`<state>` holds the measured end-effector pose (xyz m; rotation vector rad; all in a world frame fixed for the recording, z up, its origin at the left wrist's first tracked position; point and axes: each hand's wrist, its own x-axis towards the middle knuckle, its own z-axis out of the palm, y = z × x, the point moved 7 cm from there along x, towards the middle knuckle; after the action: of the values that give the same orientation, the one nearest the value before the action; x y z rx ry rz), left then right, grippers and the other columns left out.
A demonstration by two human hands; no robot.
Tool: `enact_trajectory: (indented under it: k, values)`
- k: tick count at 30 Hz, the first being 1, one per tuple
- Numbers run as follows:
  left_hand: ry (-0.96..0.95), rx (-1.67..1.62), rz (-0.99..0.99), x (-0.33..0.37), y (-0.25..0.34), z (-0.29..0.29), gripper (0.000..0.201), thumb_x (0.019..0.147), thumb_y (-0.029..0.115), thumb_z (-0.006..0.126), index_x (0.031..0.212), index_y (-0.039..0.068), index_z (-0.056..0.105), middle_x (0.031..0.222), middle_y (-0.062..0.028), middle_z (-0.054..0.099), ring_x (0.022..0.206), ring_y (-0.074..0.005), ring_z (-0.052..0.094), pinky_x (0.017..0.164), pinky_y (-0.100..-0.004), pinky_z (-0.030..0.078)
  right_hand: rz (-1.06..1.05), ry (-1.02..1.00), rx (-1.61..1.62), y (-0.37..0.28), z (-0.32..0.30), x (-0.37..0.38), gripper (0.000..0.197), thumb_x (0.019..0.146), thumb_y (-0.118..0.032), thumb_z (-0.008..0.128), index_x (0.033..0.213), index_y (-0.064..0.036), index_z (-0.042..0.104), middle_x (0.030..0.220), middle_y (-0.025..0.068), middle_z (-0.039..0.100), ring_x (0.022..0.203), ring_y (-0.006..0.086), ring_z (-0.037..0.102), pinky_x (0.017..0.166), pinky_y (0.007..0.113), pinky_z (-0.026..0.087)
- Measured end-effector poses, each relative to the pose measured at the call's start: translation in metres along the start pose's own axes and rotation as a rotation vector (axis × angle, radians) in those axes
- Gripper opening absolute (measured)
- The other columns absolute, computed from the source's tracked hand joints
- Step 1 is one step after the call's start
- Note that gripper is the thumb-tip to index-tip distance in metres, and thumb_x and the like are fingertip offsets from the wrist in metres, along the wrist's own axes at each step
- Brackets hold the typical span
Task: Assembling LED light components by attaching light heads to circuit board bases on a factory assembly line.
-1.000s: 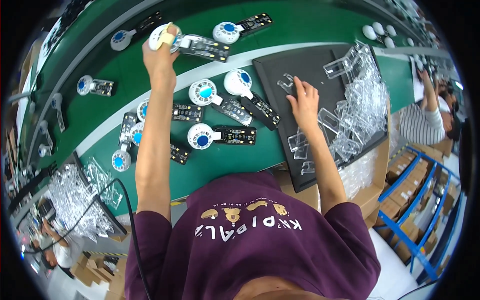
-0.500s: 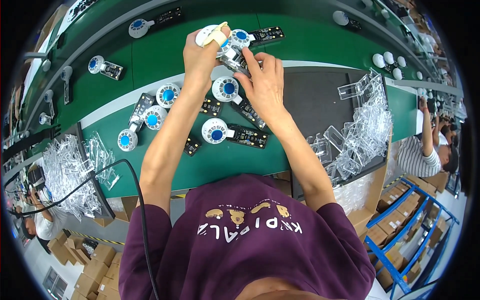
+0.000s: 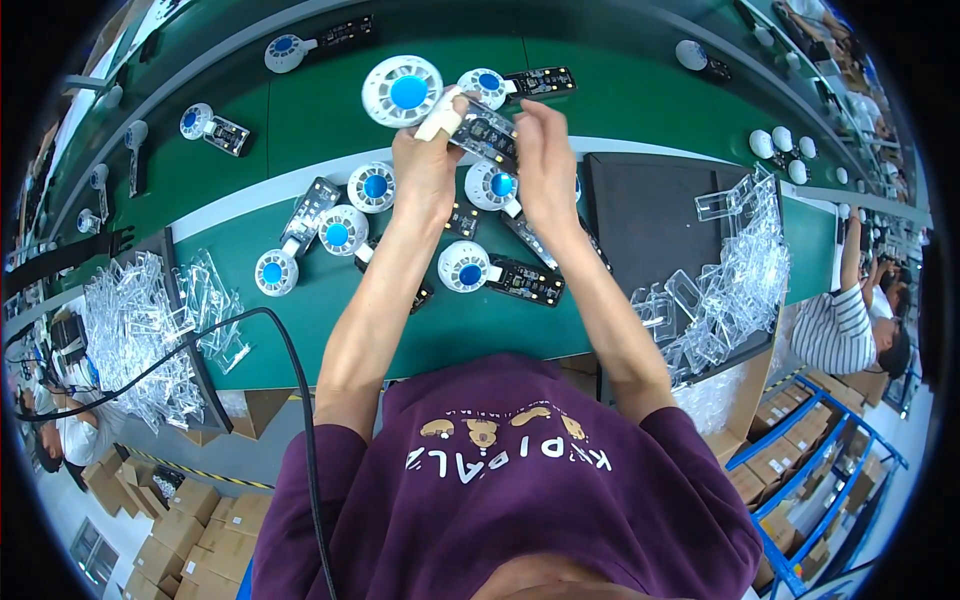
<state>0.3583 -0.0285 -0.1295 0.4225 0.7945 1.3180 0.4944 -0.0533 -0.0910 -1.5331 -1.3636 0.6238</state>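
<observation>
My left hand [image 3: 425,175] grips a unit with a round white vented head [image 3: 405,92], a blue disc at its centre and a dark circuit board [image 3: 487,135]. A cream wrap [image 3: 441,117] covers the thumb. The blue disc faces up, and the board points toward my right hand [image 3: 545,165]. That hand is at the board's far end, its fingers smeared by motion; whether they touch it is unclear. Below the hands lie similar units, one with its head [image 3: 463,267] near the middle and another [image 3: 343,231] partly behind my left forearm.
A dark tray [image 3: 650,210] on the right holds a heap of clear plastic frames [image 3: 735,275]. More clear pieces [image 3: 130,330] fill a tray at left. Other units [image 3: 215,130] sit on the green belt [image 3: 320,110] beyond. A black cable [image 3: 300,385] crosses my left side.
My left hand has turned the held unit so its blue disc now faces up, clear of the fingers. My right hand has shifted right along the board. The whole view has shifted slightly.
</observation>
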Motion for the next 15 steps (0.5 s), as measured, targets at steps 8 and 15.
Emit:
enact_trajectory:
  k: [8,15]
  values:
    - [0.126,0.254,0.26,0.013,0.037,-0.008,0.025,0.077,0.004,0.068,0.101,0.001,0.062,0.097,-0.0074,0.063,0.084,-0.0119,0.059,0.073,-0.025,0.047,0.229,0.164,0.192,0.037,0.043,0.025,0.044,0.091,-0.028,0.038,0.077,0.0073,0.059,0.062,0.0113,0.056,0.063,0.022,0.053,0.062,0.035,0.042]
    - [0.187,0.303,0.258,0.119,0.067,-0.029,0.03,0.077,0.009,0.068,0.104,-0.001,0.06,0.091,-0.0073,0.064,0.081,-0.0102,0.057,0.068,-0.0223,0.043,0.112,0.035,-0.077,0.047,0.115,0.136,0.043,0.091,-0.026,0.034,0.076,0.0047,0.06,0.081,0.0247,0.061,0.079,0.0404,0.058,0.072,0.045,0.044]
